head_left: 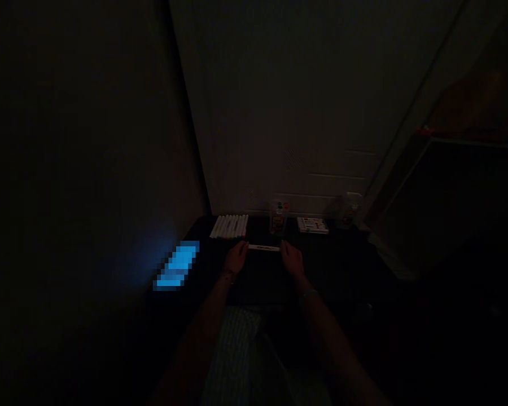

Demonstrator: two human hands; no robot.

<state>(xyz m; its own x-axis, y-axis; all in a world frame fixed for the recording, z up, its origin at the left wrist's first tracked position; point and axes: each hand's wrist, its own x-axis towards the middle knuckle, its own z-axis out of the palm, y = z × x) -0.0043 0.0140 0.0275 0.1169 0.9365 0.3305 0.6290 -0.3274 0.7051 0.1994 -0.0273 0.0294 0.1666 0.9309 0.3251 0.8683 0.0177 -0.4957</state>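
Note:
A white marker (263, 247) with dark print lies crosswise between my hands, a little above or on the dark table (266, 276); the dimness hides which. My left hand (237, 257) is closed on its left end, and my right hand (292, 258) pinches the right end. Beyond my left hand, several white markers (230, 226) lie side by side in a row. A clear container (278, 219) with a few coloured-tipped items inside stands behind the held marker. Farther right is a flat white pack (312, 225) with small coloured marks.
A second clear container (351, 211) stands at the back right corner. On the table's left side glows a blurred blue screen (178, 266). A pale wall (292, 113) rises right behind the table. The room is very dark.

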